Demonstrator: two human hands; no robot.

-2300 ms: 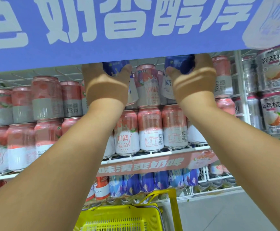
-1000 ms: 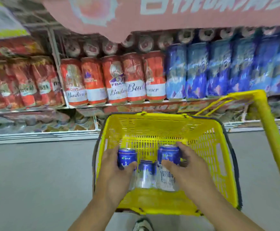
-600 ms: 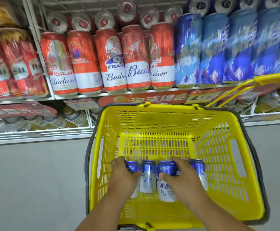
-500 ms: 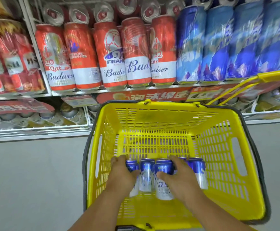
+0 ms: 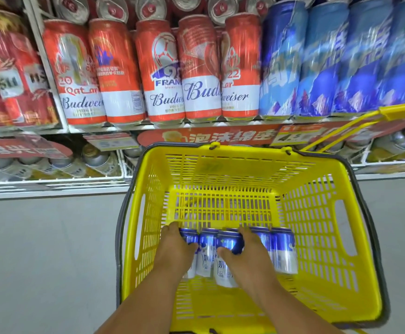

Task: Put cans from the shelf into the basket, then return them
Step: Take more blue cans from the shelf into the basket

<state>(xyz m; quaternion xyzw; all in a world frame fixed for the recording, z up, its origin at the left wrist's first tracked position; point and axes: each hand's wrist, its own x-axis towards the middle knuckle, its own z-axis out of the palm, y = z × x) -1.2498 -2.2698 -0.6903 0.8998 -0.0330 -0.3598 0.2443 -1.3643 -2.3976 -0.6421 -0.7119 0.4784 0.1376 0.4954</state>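
Yellow plastic mesh forms the basket (image 5: pixel 317 237) on the grey floor (image 5: pixel 47 249), and a row of blue-and-white cans (image 5: pixel 284 251) stands upright along its near side, partly hidden behind both hands, so their count is unsure. The left hand (image 5: pixel 175 247) curls round the leftmost can (image 5: pixel 189 237), mostly covering it, while the right hand (image 5: pixel 247 254) grips a middle can (image 5: pixel 228 259) with its thumb across the front. Behind, the shelf (image 5: pixel 196 127) carries red Budweiser cans (image 5: pixel 160 73) and blurred blue cans (image 5: pixel 322 59), their print unreadable.
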